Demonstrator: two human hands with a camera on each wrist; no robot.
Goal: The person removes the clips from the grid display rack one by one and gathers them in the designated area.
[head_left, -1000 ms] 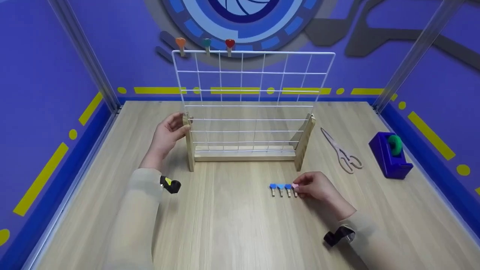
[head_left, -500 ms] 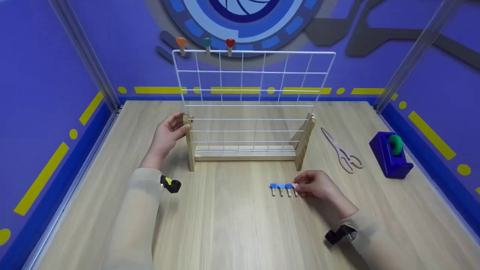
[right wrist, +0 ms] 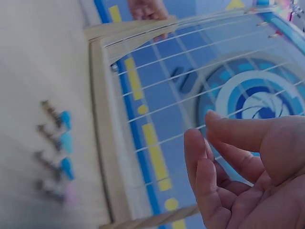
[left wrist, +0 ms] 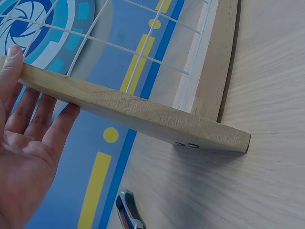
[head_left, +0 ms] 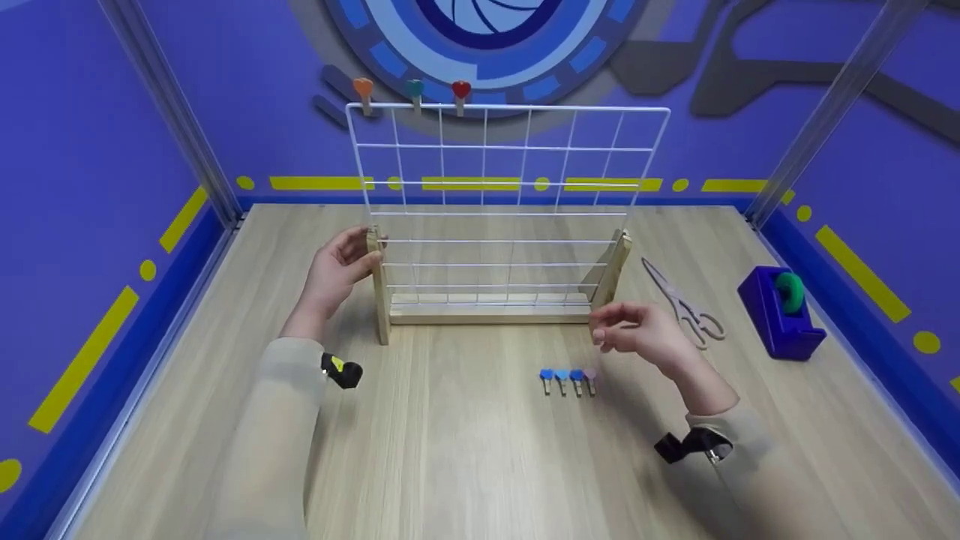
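At the left wooden upright (head_left: 379, 281) of the wire grid rack (head_left: 504, 196), the left hand (head_left: 335, 271) rests with fingers straight and loosely spread, fingertips touching the post near its top; the left wrist view shows the palm open against the wood. Right hand (head_left: 637, 332) hovers above the tabletop (head_left: 465, 450), just in front of the rack's right upright (head_left: 609, 281), fingers loosely curled, holding nothing; the right wrist view confirms an empty, relaxed palm. Below and to its left, four small heart-topped clothespins lie in a row on the table: three blue pegs (head_left: 561, 379) and one pink peg (head_left: 591, 377) at the right end, nearest that hand, untouched. Three more pegs, orange (head_left: 363, 91), teal (head_left: 414, 91) and red (head_left: 460, 93), are clipped on the grid's top wire, left half. Right of the rack lie pale scissors (head_left: 684, 304), then a blue tape dispenser (head_left: 780, 311) with a green roll, near the right wall. The rack stands between the hands and the back wall.
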